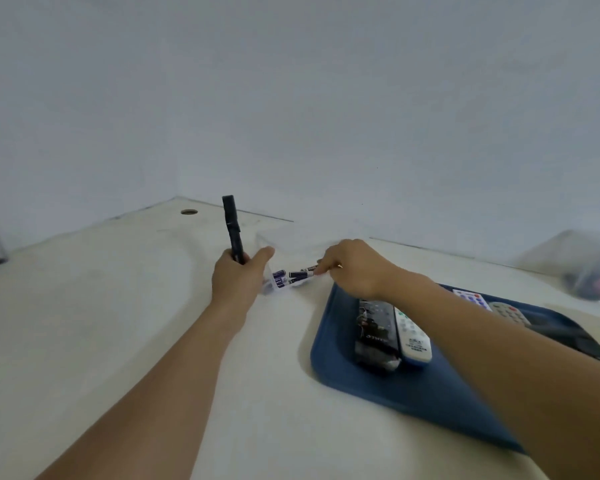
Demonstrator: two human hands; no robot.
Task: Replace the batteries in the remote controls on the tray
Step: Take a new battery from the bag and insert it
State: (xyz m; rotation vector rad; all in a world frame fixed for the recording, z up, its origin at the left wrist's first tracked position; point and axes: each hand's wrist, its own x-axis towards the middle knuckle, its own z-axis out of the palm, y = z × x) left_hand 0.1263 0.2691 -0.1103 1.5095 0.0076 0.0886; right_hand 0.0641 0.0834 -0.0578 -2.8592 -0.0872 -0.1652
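Pale grey walls meet in a corner behind a cream worktop, which has a small round cable hole near its far edge. On the right, under the right forearm, sits a blue tray that carries several remote controls: a black remote and a white remote lie side by side, with a white-and-blue remote and a grey remote farther right, and another dark one at the tray's edge is blurred. A blurred clear bag or container lies beyond the tray at the far right.

Out ahead, the left hand grips a slim black remote by its lower end, fingers curled round it, thumb stretched toward the right; the remote stands nearly upright above the fist. Just right of that thumb, a clear plastic container holds purple-and-black batteries. The right hand reaches to this container, its fingers pinching one battery at its end, the rest of it pointing toward the left hand.
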